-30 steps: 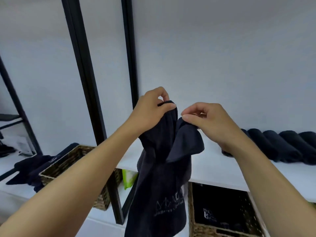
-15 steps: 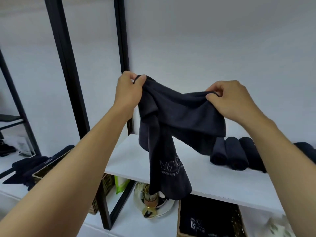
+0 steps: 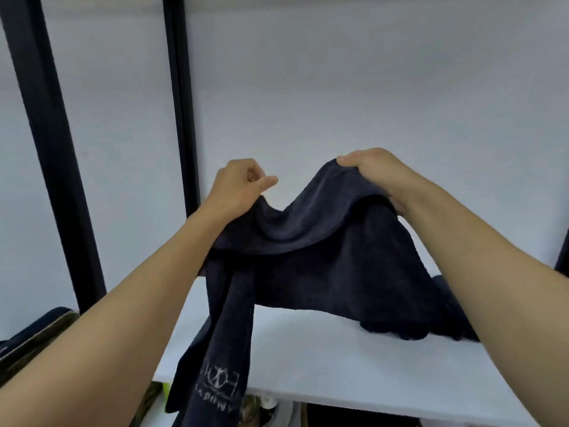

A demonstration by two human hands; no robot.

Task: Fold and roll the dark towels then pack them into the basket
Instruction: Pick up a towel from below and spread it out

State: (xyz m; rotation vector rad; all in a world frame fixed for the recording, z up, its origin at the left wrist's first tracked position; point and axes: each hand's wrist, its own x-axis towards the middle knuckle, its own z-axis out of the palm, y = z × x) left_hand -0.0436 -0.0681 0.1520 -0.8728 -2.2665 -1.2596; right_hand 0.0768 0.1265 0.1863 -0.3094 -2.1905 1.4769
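In the head view both forearms reach forward, the left hand [image 3: 243, 183] curled with thumb against forefinger on one towel [image 3: 323, 257] corner, the right hand [image 3: 372, 171] clamping the other from above. The dark towel spans left to right above the white shelf [image 3: 338, 365], sagging between them. Its left end hangs past the shelf's front, showing a pale logo.

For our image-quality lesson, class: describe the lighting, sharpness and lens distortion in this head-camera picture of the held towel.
Head view: soft, even light, no glare; the dark towel swallows fold detail; its printed logo looks slightly blurred; the black frame posts lean off vertical, a wide-angle effect.
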